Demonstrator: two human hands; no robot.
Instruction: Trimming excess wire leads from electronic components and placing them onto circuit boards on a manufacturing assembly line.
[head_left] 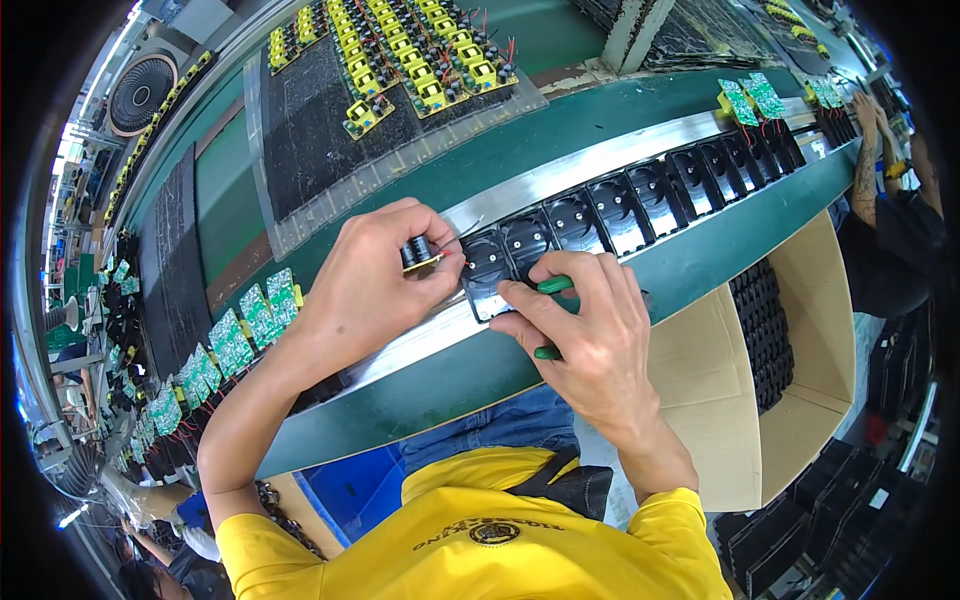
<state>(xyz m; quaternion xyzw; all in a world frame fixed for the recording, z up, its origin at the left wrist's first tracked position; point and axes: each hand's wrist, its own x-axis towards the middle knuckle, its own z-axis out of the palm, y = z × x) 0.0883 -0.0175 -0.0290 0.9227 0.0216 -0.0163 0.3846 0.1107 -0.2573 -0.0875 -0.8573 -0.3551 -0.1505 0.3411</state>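
Observation:
Between the thumb and fingers of my left hand (372, 275) is a small circuit board (420, 258), tilted, with dark round capacitors and thin wires at its edge. My right hand (600, 350) is closed around green-handled pliers (556, 285); their jaws are hidden by my fingers. Both hands are over the nearest black plastic housing (487, 268), the left end of a row on the metal rail. My right fingertips are at this housing's right side, while the board is just past its left edge.
Boards with yellow transformers (430, 95) stand in rows on a black mat beyond the rail. Green boards (232, 340) line the rail at left, more (765, 97) at far right. A cardboard box (710, 400) of black parts stands at right. Another person's arm (866, 150) reaches in there.

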